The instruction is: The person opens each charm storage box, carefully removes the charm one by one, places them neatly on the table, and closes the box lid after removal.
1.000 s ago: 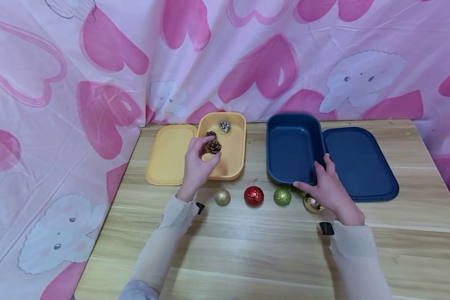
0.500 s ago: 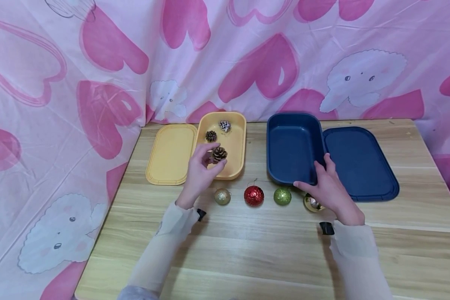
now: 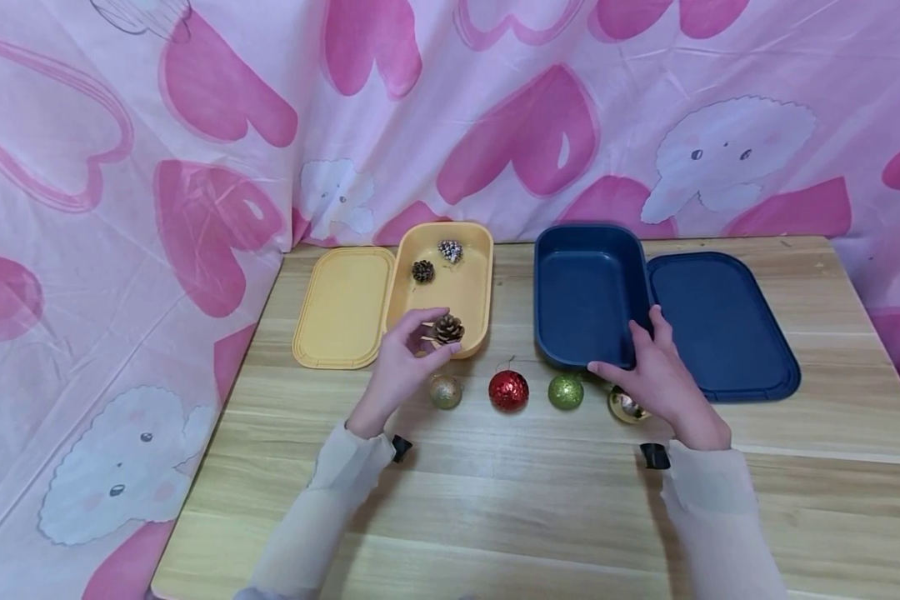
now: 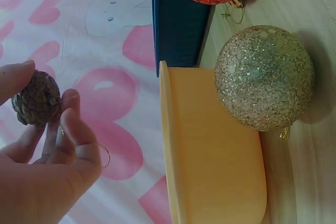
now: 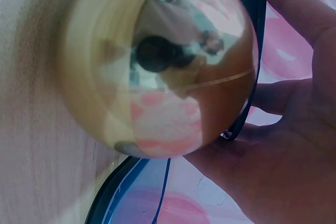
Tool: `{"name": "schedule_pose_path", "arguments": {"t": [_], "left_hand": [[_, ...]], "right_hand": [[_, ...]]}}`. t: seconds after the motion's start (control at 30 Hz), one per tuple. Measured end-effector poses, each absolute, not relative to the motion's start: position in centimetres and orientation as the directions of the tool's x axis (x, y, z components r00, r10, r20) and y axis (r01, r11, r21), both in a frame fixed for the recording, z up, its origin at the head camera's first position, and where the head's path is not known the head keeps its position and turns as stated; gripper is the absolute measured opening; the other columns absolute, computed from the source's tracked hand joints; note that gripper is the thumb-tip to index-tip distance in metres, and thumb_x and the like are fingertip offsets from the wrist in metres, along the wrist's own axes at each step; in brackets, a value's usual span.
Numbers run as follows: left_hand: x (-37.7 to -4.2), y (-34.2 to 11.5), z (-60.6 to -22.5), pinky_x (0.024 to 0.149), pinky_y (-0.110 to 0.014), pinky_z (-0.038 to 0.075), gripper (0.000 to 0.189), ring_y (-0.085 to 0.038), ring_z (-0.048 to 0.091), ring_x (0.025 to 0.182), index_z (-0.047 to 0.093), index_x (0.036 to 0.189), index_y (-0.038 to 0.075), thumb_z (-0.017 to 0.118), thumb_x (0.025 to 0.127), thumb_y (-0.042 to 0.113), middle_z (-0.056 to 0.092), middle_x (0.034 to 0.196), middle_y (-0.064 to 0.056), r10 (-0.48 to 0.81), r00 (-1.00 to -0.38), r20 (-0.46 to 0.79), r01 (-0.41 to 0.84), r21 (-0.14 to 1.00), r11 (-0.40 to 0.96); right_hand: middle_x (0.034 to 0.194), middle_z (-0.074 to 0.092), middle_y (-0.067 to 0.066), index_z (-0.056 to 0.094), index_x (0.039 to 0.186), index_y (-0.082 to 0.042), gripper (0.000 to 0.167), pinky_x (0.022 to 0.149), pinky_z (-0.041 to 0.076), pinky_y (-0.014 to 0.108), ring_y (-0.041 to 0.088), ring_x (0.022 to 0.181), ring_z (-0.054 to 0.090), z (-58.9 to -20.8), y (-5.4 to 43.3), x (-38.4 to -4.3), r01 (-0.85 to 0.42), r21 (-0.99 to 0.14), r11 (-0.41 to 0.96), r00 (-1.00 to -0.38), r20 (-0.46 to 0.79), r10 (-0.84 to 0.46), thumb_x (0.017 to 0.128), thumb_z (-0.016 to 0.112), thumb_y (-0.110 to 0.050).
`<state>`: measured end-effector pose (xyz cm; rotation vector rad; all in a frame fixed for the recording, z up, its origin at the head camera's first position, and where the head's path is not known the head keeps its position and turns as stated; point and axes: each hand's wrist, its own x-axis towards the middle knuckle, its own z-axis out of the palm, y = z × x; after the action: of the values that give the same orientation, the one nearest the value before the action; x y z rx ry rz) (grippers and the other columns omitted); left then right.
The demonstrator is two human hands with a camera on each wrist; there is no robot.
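My left hand (image 3: 403,360) pinches a brown pinecone (image 3: 447,329) between thumb and fingers, over the near end of the yellow box (image 3: 482,292). In the left wrist view the pinecone (image 4: 38,99) is held up above the box rim, with a thin gold loop (image 4: 106,157) by the fingers. Two smaller pinecones lie inside the box, a dark one (image 3: 423,271) and a white-tipped one (image 3: 450,250). My right hand (image 3: 663,385) grips the near right corner of the dark blue box (image 3: 587,292), thumb at the front rim and fingers over the side rim. That box holds nothing.
In front of the boxes stand a pale gold glitter ball (image 3: 446,392), a red ball (image 3: 508,391), a green ball (image 3: 566,391) and a shiny gold ball (image 3: 627,407), partly under my right hand. A yellow lid (image 3: 345,308) and a blue lid (image 3: 723,325) lie at the outer sides.
My left hand has moved the pinecone toward me and slightly right, from the middle of the yellow box to its near end. My right hand has stayed on the blue box.
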<state>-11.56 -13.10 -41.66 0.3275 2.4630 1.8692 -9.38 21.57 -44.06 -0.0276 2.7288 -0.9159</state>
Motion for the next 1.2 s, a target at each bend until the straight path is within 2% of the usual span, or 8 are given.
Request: {"name": "schedule_pose_path", "arguments": {"t": [0.1, 0.27, 0.53, 0.63, 0.9, 1.03, 1.2], "left_hand": [[-11.1, -13.1, -41.5, 0.075, -0.026, 0.057, 0.048, -0.012, 0.062, 0.083, 0.062, 0.123, 0.006, 0.078, 0.078, 0.005, 0.065, 0.113, -0.013, 0.176, -0.982, 0.071, 0.115, 0.96, 0.257], [-10.4, -13.0, -41.3, 0.084, -0.033, 0.057, 0.047, -0.019, 0.064, 0.091, 0.062, 0.123, 0.007, 0.078, 0.078, 0.006, 0.065, 0.117, -0.012, 0.173, -0.984, 0.042, 0.09, 0.955, 0.283], [-8.8, -13.5, -41.7, 0.102, -0.048, 0.046, 0.046, -0.025, 0.061, 0.113, 0.066, 0.119, 0.007, 0.082, 0.076, 0.015, 0.067, 0.121, -0.007, 0.159, -0.978, 0.132, 0.19, 0.879, 0.437], [-8.1, -13.7, -41.9, 0.102, -0.046, 0.046, 0.047, -0.023, 0.061, 0.111, 0.066, 0.118, 0.007, 0.083, 0.075, 0.014, 0.068, 0.118, -0.006, 0.169, -0.973, 0.156, 0.216, 0.869, 0.445], [-6.2, -14.1, -43.0, 0.083, -0.032, 0.056, 0.047, -0.013, 0.061, 0.092, 0.064, 0.118, 0.004, 0.081, 0.074, 0.003, 0.066, 0.108, -0.008, 0.224, -0.955, 0.193, 0.261, 0.907, 0.332], [-5.4, -14.1, -43.4, 0.084, -0.03, 0.056, 0.049, -0.01, 0.061, 0.094, 0.064, 0.118, 0.004, 0.08, 0.073, -0.002, 0.066, 0.11, -0.01, 0.207, -0.958, 0.2, 0.255, 0.922, 0.291], [-4.5, -13.9, -43.8, 0.09, -0.025, 0.054, 0.048, -0.012, 0.06, 0.102, 0.063, 0.12, 0.002, 0.078, 0.075, -0.004, 0.062, 0.116, -0.011, 0.185, -0.97, 0.159, 0.198, 0.956, 0.218]], "right_hand": [[0.157, -0.016, 0.03, 0.016, 0.147, 0.015, 0.104, 0.104, 0.025, 0.072, 0.055, 0.142, 0.002, -44.1, 21.6, -9.4, 0.065, -0.595, 0.801, -0.965, -0.242, -0.1, 0.087, 0.063, -0.056], [0.157, -0.016, 0.03, 0.016, 0.147, 0.015, 0.104, 0.104, 0.025, 0.072, 0.055, 0.142, 0.001, -44.1, 21.6, -9.4, 0.062, -0.599, 0.798, -0.967, -0.235, -0.101, 0.087, 0.063, -0.056], [0.157, -0.016, 0.03, 0.016, 0.147, 0.016, 0.103, 0.104, 0.025, 0.071, 0.055, 0.142, 0.002, -44.1, 21.7, -9.4, 0.055, -0.598, 0.799, -0.967, -0.231, -0.107, 0.088, 0.063, -0.055], [0.156, -0.017, 0.03, 0.016, 0.147, 0.016, 0.103, 0.104, 0.025, 0.071, 0.055, 0.142, 0.001, -44.1, 21.6, -9.4, 0.053, -0.602, 0.797, -0.967, -0.23, -0.109, 0.088, 0.062, -0.055], [0.157, -0.017, 0.03, 0.016, 0.147, 0.016, 0.103, 0.104, 0.025, 0.071, 0.055, 0.142, 0.001, -44.1, 21.6, -9.4, 0.054, -0.604, 0.795, -0.966, -0.232, -0.111, 0.088, 0.063, -0.054], [0.157, -0.017, 0.03, 0.016, 0.146, 0.016, 0.103, 0.104, 0.025, 0.072, 0.055, 0.142, 0.001, -44.2, 21.7, -9.4, 0.05, -0.602, 0.797, -0.968, -0.226, -0.111, 0.088, 0.062, -0.055], [0.157, -0.016, 0.03, 0.017, 0.146, 0.016, 0.104, 0.103, 0.026, 0.072, 0.056, 0.142, 0.003, -44.2, 21.7, -9.4, 0.051, -0.601, 0.798, -0.968, -0.225, -0.108, 0.087, 0.062, -0.056]]}}
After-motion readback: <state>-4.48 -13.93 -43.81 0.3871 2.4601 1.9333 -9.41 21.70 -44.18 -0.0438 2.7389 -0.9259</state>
